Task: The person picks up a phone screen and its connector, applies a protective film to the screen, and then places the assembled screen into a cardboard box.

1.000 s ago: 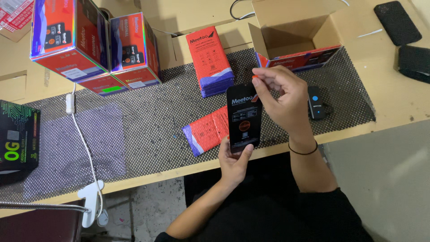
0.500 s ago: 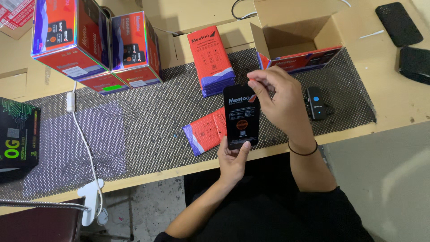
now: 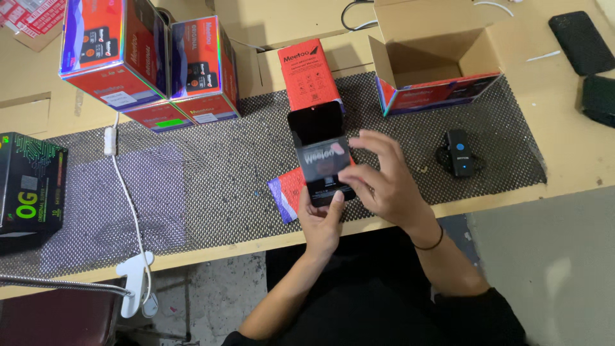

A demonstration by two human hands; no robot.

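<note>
1. While you hold the black phone [image 3: 318, 157] up over the mesh mat [image 3: 211, 173], near the table's front edge, your left hand [image 3: 322, 221] cups its bottom end from below, fingers wrapped around the lower edge and gripping it.
2. Your right hand [image 3: 384, 182] sits on the phone's right side, fingers loosely curled and a bit fanned out. The fingertips are pinching a glossy, see-through film [image 3: 325, 168] over the lower half of the screen. Can't quite tell if the film is fully flat on the glass or lifted at one end.
3. The top half of the phone's screen is plain dark, and the phone tilts slightly away from you.
4. Right under the phone, a flat red and purple packet [image 3: 288, 192] lies on the mat, partly hidden by your left hand.
5. Just behind the phone, a small red box [image 3: 307, 70] stands upright at the mat's far edge.
6. Off to your right, a small black gadget [image 3: 459, 152] rests on the mat, and behind it an open cardboard box [image 3: 435, 57] with its flaps up.
7. Far left, two big red and blue boxes [image 3: 154, 57] are stacked side by side, a white cable [image 3: 128, 198] runs down the mat, and a black and green box [image 3: 29, 179] sits at the table's left end.
</note>
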